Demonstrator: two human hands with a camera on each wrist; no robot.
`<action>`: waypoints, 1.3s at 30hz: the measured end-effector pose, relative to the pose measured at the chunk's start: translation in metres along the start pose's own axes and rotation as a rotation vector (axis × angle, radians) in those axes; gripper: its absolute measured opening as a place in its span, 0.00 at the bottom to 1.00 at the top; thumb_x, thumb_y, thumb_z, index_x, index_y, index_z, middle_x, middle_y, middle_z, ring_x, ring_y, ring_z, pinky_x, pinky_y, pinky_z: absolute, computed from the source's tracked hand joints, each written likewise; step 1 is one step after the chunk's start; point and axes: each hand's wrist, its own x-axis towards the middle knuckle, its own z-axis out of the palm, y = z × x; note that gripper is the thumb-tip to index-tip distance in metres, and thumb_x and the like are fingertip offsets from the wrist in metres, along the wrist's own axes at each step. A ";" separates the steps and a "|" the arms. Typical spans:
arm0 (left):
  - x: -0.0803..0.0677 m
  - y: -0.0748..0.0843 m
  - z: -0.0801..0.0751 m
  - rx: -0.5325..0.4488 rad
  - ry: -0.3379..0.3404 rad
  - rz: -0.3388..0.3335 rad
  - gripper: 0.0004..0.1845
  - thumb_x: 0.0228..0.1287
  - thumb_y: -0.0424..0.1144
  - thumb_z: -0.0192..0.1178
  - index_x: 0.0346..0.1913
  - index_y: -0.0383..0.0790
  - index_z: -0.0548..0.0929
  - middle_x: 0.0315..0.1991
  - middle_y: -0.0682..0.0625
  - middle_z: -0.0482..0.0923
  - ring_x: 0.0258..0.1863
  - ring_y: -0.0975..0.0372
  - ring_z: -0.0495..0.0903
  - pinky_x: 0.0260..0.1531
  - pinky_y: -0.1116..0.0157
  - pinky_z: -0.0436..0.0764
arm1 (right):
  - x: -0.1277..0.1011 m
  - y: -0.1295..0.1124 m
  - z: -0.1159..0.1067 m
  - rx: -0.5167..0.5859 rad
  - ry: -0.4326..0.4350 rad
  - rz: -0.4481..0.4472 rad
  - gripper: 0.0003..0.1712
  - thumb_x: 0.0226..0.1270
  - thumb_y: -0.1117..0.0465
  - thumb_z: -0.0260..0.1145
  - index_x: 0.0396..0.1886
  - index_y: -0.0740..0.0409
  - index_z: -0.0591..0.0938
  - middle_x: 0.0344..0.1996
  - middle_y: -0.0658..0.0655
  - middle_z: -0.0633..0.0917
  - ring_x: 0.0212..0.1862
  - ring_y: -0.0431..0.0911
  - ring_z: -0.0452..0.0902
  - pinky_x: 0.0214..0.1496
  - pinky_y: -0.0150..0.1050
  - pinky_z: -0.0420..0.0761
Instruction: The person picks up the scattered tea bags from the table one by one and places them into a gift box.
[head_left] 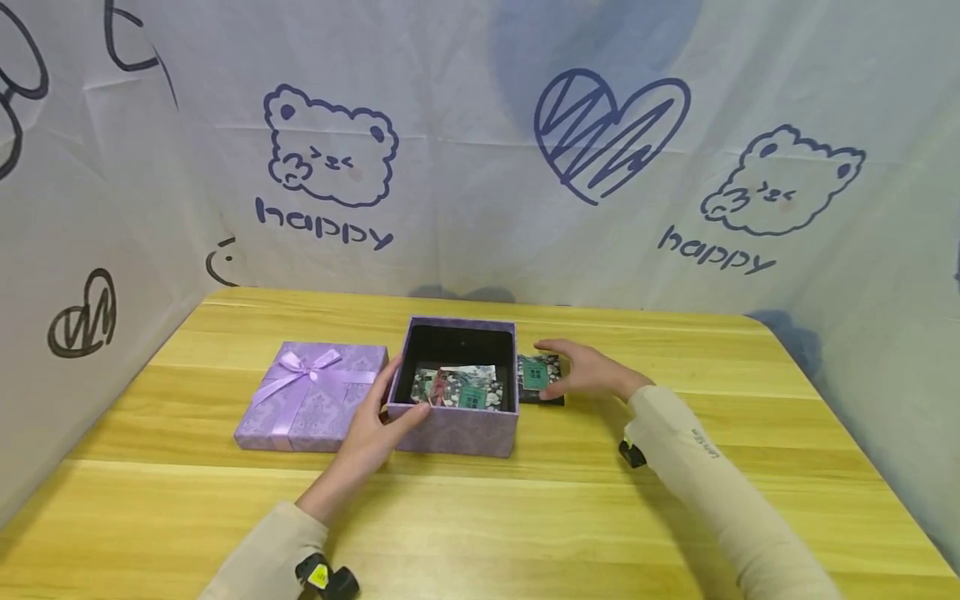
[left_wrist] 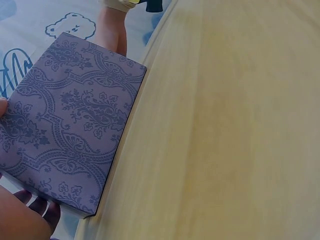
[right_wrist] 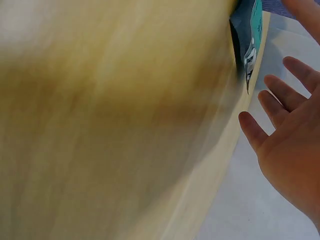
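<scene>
Your right hand (head_left: 588, 372) hovers over a small dark packet (head_left: 538, 377) with a teal label, which lies flat on the desk (head_left: 675, 517) just right of the open purple gift box (head_left: 457, 425), touching or nearly touching its right wall. The packet sits beneath and just left of your right fingers (right_wrist: 272, 97); the right wrist view shows them spread and straight, gripping nothing, with the packet's edge just beyond the fingertips. Its long axis cannot be told from these views. Your left hand (head_left: 375, 433) holds the box's near left corner, thumb hooked over the rim and fingers against the outer wall, so the right hand is plainly the nearer to the packet. Inside the box lie more packets (head_left: 457, 387) of the same floral, teal-labelled kind. The box lid (head_left: 307, 396), tied with a lilac ribbon bow, rests on the desk just left of the box, beside your left hand. Only the box's right wall stands between packet and compartment.
</scene>
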 end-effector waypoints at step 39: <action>0.000 0.000 0.000 -0.001 0.004 -0.004 0.42 0.63 0.35 0.64 0.77 0.50 0.54 0.71 0.39 0.59 0.60 0.46 0.70 0.59 0.52 0.69 | -0.003 0.003 0.003 -0.189 -0.003 -0.035 0.50 0.48 0.59 0.78 0.71 0.63 0.64 0.67 0.70 0.65 0.67 0.66 0.57 0.66 0.63 0.59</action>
